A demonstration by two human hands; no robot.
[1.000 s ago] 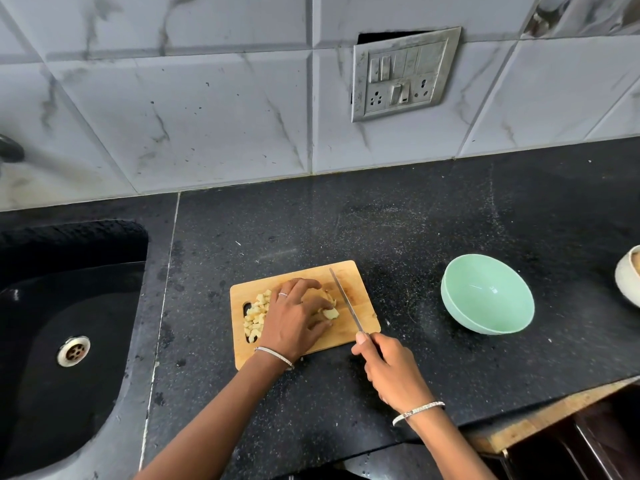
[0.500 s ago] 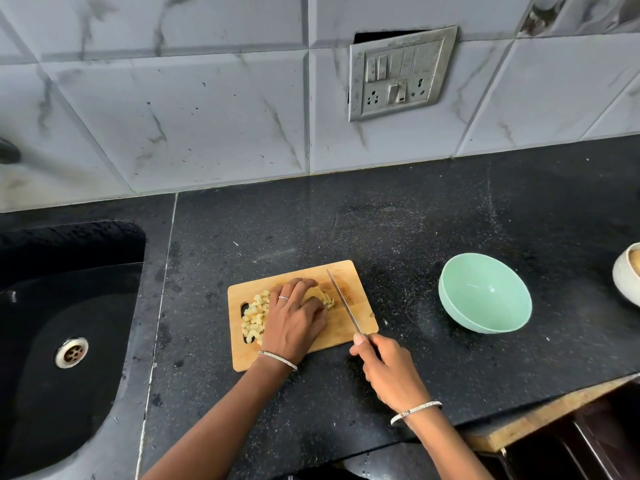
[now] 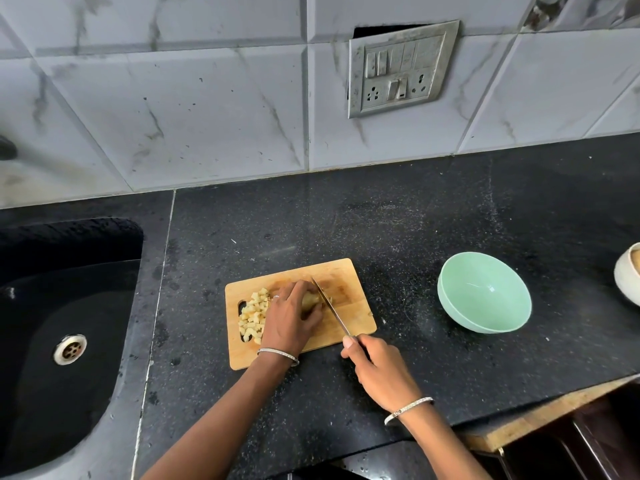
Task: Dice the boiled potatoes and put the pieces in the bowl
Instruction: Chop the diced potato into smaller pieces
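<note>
- Since half a second ago the knife has slid leftward over the cutting board, so its blade now lies right against the left grip, and that hand's fingers have bunched closer over the potato chunk
- Left grip, a bare hand, is curled over the chunk near the middle of the board and clamped on it, fingertips tucked just beside the blade; it wears a ring and, at the wrist, a bangle
- Right grip is wrapped round the knife handle just off the board's front right corner, forefinger laid along the spine; the handle itself is hidden inside the hand
- The blade runs aslant from the board's front edge toward its back edge, tip pointing away from the person, edge down at the chunk's right side
- Diced pieces lie heaped at the board's left end, by the handle slot and just beside the left grip
- The board lies on the black speckled tabletop, nearer the front edge than the tiled wall, close to the tabletop's left edge
- A pale green bowl stands upright to the right of the board, apart from it
- A black sink with a metal drain adjoins the left edge
- A switch panel hangs on the wall, and a white vessel is cut off at the right edge
</note>
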